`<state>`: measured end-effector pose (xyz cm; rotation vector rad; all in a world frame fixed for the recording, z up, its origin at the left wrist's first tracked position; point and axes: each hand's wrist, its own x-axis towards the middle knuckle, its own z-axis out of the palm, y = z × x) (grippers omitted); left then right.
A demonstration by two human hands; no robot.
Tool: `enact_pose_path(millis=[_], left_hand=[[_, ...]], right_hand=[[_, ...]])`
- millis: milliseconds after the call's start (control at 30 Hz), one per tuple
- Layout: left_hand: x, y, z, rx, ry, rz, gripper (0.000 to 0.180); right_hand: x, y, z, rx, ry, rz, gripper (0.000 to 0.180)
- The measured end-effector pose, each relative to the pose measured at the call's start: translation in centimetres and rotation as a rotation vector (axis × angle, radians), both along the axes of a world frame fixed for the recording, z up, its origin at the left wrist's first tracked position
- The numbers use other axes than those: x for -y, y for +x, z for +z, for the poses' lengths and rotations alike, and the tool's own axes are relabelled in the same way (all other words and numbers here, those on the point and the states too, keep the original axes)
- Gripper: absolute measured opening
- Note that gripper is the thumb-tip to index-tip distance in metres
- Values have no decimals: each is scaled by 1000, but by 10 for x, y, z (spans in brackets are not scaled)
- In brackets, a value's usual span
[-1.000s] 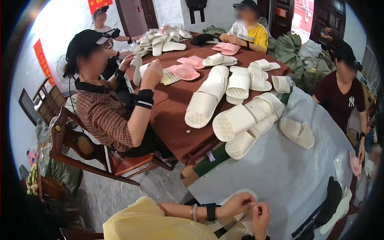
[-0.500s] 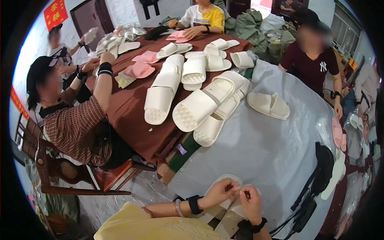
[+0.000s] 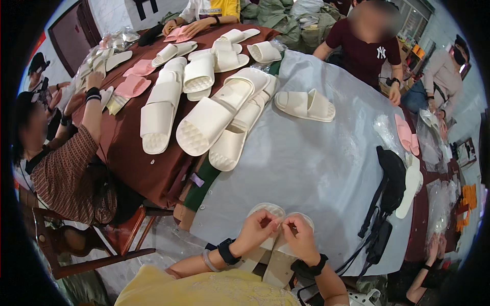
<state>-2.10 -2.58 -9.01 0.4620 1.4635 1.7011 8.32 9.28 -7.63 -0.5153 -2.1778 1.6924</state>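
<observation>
At the near edge of the grey-covered table (image 3: 306,163) a pair of cream slippers (image 3: 265,210) lies side by side. My left hand (image 3: 258,229) and my right hand (image 3: 299,235) rest on top of them, fingertips pinched together over the gap between the two slippers. Both wrists wear black bands. Whether a small item sits between the fingers cannot be made out.
Stacked rows of cream slippers (image 3: 209,120) and pink slippers (image 3: 131,85) cover the brown-clothed table (image 3: 138,163). A loose cream pair (image 3: 305,104) lies mid-table. A black bag with straps (image 3: 390,178) sits to my right. Several seated people surround the tables; a wooden chair (image 3: 102,245) stands at left.
The view has swung left and downward, so the tables shifted right in the picture. My hands stay together on the slipper pair, fingertips still pinched.
</observation>
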Motion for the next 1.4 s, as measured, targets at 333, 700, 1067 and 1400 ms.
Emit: enact_pose_path(millis=[333, 700, 1067, 1400], left_hand=[[4, -3, 4, 52, -46, -16, 17], [3, -9, 0, 300, 94, 22, 27], [5, -11, -1, -22, -52, 26, 19], [-6, -14, 21, 252, 72, 159, 23]], right_hand=[[3, 3, 2, 34, 75, -17, 9], [-1, 1, -3, -41, 102, -28, 7], [1, 2, -6, -31, 118, -81, 7], [-3, -14, -4, -171, 31, -91, 7]])
